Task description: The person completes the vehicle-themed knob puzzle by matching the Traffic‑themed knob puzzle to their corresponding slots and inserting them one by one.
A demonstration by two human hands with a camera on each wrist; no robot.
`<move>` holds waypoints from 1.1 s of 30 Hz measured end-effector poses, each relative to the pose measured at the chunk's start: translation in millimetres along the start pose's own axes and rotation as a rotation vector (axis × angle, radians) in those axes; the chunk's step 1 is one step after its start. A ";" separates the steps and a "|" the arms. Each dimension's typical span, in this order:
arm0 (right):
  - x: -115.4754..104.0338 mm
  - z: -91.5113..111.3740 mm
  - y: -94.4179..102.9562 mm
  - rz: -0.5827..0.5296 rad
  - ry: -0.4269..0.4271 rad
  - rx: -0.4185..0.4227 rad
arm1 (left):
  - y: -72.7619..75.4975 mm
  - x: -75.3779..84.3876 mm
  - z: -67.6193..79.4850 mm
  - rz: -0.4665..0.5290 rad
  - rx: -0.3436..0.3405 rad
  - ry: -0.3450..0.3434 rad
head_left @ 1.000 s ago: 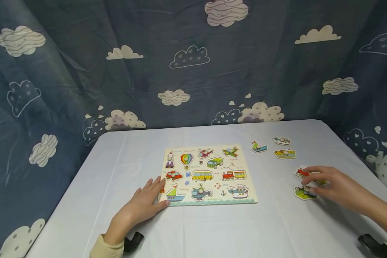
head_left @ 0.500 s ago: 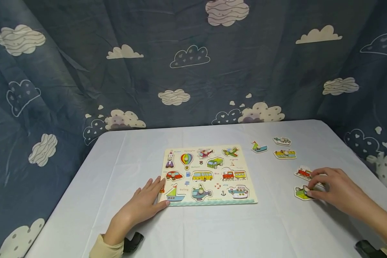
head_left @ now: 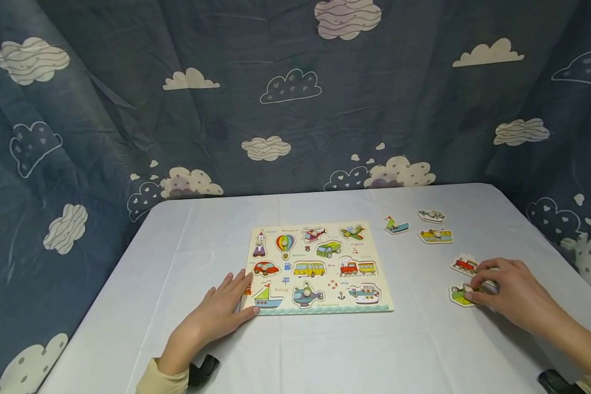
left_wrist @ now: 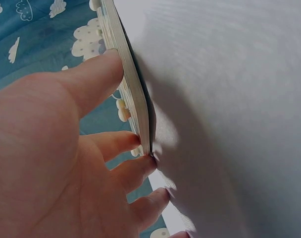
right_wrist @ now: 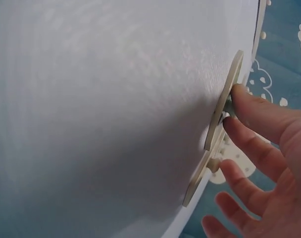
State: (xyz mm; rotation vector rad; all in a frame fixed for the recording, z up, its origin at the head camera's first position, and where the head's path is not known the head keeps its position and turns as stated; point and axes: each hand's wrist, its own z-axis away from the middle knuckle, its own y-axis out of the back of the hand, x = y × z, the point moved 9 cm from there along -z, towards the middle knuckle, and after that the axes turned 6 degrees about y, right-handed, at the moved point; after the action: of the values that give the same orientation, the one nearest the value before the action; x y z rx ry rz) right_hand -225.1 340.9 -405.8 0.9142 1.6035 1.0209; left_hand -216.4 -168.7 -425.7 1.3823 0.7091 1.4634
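Two beige sleeves [head_left: 162,377] come in nearest, with a small black device [head_left: 203,370] beside the left cuff. Past that cuff, the left hand [head_left: 214,312] rests on the left edge of a thin, cream-coloured rectangular puzzle board [head_left: 335,310], its thumb at the near left corner. That hand's fingers are extended and spread, curled round nothing. Colourful vehicle pictures cover the board, which lies around the middle of a desk [head_left: 325,355] draped in smooth white cloth.

Well to the board's right, toward the right edge of the desk, the right hand [head_left: 514,287] pinches a flat, green vehicle-shaped piece [head_left: 459,294] with a pale edge. In the right wrist view, thumb and index finger close on its small knob [right_wrist: 228,106], and the other fingers are spread apart; whether the piece touches the cloth I cannot tell. Just beyond it lies a red train-shaped piece [head_left: 463,264], partly hidden by the hand.

Farther off are a yellow bus-shaped piece [head_left: 435,236], a sailing-boat piece with a green sail and blue hull [head_left: 396,225], just right of the board's far right corner, and a pale ship-shaped piece [head_left: 430,216], nearest the desk's far edge. Behind that edge hangs a dark blue curtain [head_left: 226,33] printed with clouds.
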 end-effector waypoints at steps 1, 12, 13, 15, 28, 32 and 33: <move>-0.4 -0.1 -0.2 0.000 0.000 0.001 | 0.1 0.2 -0.1 0.000 -0.001 0.001; -5.3 -1.9 -1.9 -0.006 0.022 -0.005 | -0.3 0.6 -0.7 0.003 -0.005 -0.004; -6.6 -2.2 -1.0 -0.005 0.032 0.004 | -0.3 0.4 -0.7 0.001 -0.005 -0.002; -10.0 -3.5 1.0 -0.001 0.054 0.022 | -0.5 -0.3 -0.9 -0.002 -0.006 0.003; -24.0 -16.2 4.5 0.029 0.107 0.061 | -0.2 0.0 0.8 0.005 -0.015 0.002; -28.4 -22.8 4.8 0.034 0.128 0.092 | 1.4 0.7 1.0 0.011 -0.013 0.001; -29.2 -25.1 4.3 0.028 0.131 0.092 | 1.7 0.9 0.9 0.013 -0.013 0.001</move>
State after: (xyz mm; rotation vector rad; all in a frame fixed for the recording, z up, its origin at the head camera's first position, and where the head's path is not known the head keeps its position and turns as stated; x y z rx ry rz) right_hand -242.4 311.1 -388.0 0.9502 1.7638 1.0518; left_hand -215.8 -168.7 -423.6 1.3786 0.6909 1.4765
